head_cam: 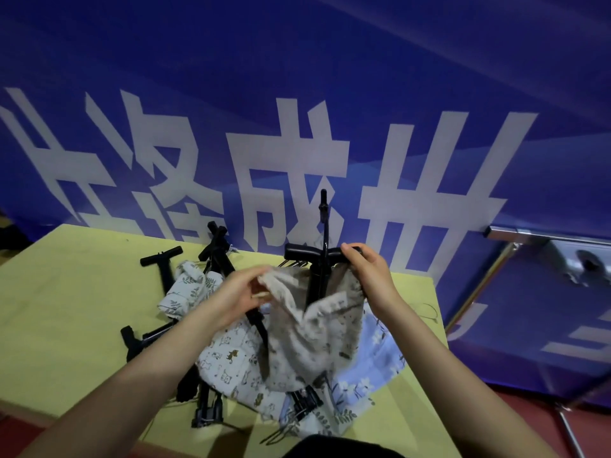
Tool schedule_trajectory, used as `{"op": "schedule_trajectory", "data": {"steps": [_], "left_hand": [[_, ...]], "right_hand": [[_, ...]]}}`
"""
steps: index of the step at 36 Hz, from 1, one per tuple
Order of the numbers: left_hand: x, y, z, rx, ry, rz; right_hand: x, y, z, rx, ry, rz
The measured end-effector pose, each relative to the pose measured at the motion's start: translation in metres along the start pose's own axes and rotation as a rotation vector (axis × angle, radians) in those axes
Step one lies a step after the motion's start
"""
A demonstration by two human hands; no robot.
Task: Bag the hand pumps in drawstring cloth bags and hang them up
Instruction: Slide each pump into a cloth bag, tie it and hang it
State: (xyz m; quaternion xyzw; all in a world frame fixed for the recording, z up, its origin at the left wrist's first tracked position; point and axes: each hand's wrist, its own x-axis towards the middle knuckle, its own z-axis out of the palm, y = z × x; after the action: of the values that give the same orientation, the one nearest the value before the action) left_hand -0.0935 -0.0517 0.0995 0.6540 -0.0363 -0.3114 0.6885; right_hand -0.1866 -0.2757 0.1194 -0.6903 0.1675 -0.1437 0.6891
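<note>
Fingers of your left hand pinch one side of the beige cloth bag's mouth, and those of your right hand curl over the other side, up against the black pump's T-handle. The pump stands upright in the bag with its handle and upper barrel showing above the mouth, so judge it as partly bagged, not yet drawn shut.

Expect the cloth to be soft, light and floppy; it will sag wherever you let go, so keep both sides of the mouth taut. The pump looks rigid and heavier than the bag, and the handle is probably your surest hold when lifting.

Nearest you, printed bags and a blue bag lie heaped on the yellow desk, with black clip hangers under them close to the near edge. Other pumps lie left and behind, touching the pile. Bare desk shows to the left; the right edge sits just beside your right wrist. Beyond stands a blue banner.
</note>
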Motion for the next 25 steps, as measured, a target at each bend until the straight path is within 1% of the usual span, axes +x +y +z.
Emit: {"op": "schedule_trajectory", "data": {"steps": [2, 3, 5, 8, 10, 14, 16, 19, 21, 23, 25], "left_hand": [[-0.004, 0.018, 0.002, -0.233, 0.048, 0.019], [-0.006, 0.027, 0.003, -0.290, 0.064, 0.031], [-0.012, 0.042, 0.005, -0.356, 0.061, 0.063], [-0.021, 0.058, 0.011, -0.363, 0.032, 0.131], [-0.026, 0.064, 0.018, -0.319, 0.015, 0.209], [-0.032, 0.065, 0.035, -0.153, 0.011, 0.373], [-0.033, 0.064, 0.041, -0.089, 0.020, 0.419], [-0.033, 0.063, 0.044, -0.075, 0.064, 0.467], [-0.034, 0.061, 0.041, 0.021, 0.092, 0.543], [-0.037, 0.058, 0.042, 0.151, 0.077, 0.636], [-0.041, 0.057, 0.047, 0.201, 0.048, 0.701]], "right_hand": [[-0.003, -0.003, -0.002, 0.009, -0.008, -0.005], [-0.004, -0.004, -0.003, -0.001, -0.014, -0.010], [-0.005, -0.007, -0.004, -0.036, -0.022, -0.028], [-0.005, -0.012, -0.005, -0.079, -0.021, -0.071], [-0.005, -0.016, -0.004, -0.089, -0.020, -0.092], [-0.008, -0.019, -0.001, -0.141, -0.036, -0.143], [-0.010, -0.019, 0.000, -0.160, -0.042, -0.154], [-0.009, -0.021, -0.003, -0.172, -0.045, -0.161], [-0.008, -0.023, -0.004, -0.180, -0.055, -0.168], [-0.007, -0.024, -0.005, -0.196, -0.067, -0.181], [-0.007, -0.025, -0.005, -0.205, -0.080, -0.205]]}}
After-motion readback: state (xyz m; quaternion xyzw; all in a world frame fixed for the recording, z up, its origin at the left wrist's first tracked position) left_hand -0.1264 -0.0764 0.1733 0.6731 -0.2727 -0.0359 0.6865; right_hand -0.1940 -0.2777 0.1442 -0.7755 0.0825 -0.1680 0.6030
